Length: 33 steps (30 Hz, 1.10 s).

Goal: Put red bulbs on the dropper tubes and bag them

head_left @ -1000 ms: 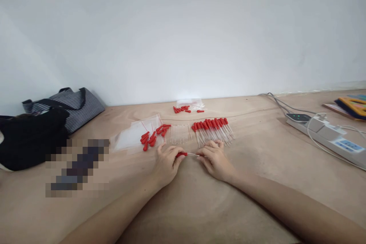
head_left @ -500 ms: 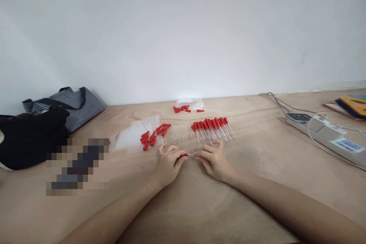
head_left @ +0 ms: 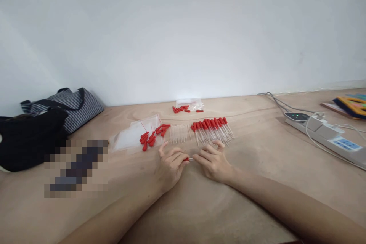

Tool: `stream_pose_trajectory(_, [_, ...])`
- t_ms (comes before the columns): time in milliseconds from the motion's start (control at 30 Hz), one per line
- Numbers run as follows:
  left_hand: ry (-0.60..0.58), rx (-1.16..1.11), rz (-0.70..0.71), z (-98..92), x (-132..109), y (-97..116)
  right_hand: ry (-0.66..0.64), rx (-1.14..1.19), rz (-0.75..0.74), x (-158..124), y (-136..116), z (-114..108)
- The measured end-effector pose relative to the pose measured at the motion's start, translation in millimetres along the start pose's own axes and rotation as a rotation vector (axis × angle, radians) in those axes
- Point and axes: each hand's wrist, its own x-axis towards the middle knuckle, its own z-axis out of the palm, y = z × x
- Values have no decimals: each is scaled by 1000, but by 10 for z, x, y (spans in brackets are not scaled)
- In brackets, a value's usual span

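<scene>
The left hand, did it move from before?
Yes, a little: the left hand has shifted right and slightly down the view, judged against the row of clear tubes.

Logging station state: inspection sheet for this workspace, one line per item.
Surface: wood-grain tabletop.
Job's things: loose red bulbs, some on clear zip bags, more behind; row of clear tubes; red-bulbed droppers right of it.
Clutter: striped bag, black fabric item, pixelated object left; yellow-edged item right.
Hands: left hand grips a red bulb; right hand pinches its tube.
Cables: grey cable, white cable, power strip.
Surroundings: pale wall; otherwise nothing seen.
</scene>
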Motion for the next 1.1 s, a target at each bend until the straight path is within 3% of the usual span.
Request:
stream_pose_trajectory(467, [67, 65, 32, -39, 41, -152, -167, 65, 95, 12, 41, 17])
stream_pose_trajectory(1100, [124, 57, 101, 22, 38, -35, -309, 291, 135, -19, 87, 52])
